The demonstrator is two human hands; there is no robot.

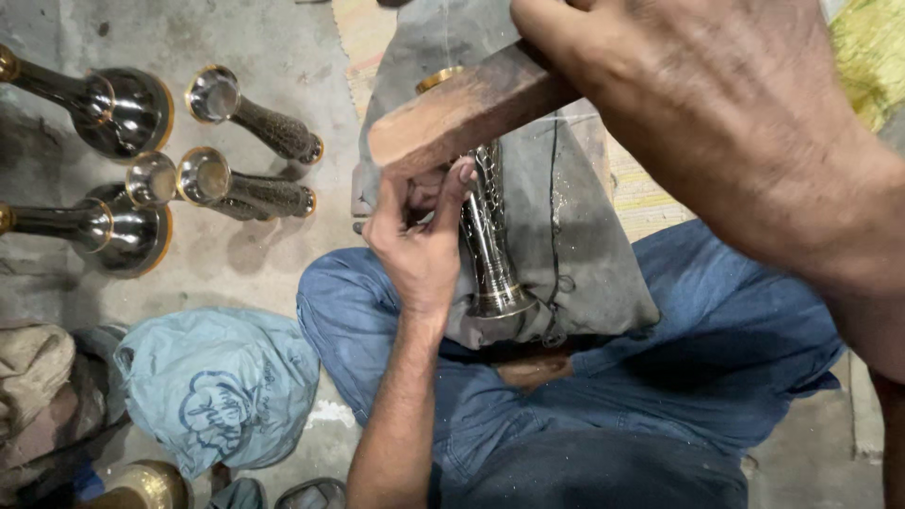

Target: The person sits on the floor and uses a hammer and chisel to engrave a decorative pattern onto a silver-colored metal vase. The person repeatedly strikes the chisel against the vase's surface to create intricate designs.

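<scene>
1. L hand (419, 247): grip pinched on a small tool, too hidden to name, tip set against the vase (490, 240) just right of the fingers.
2. Vase lies across the lap on a grey cloth (575, 236), prob. so it won't roll or scratch.
3. R hand (716, 123): grip closed round a wood handle (462, 108), held above the L grip, likely a mallet.
4. Other vases (240, 184) lie on the floor, well left of the grip.

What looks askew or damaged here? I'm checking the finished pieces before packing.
Nothing looks damaged. The metal vases lie on their sides, loosely scattered on the floor, not upright. The left hand steadies another vase while the right hand holds a wooden block.
</scene>
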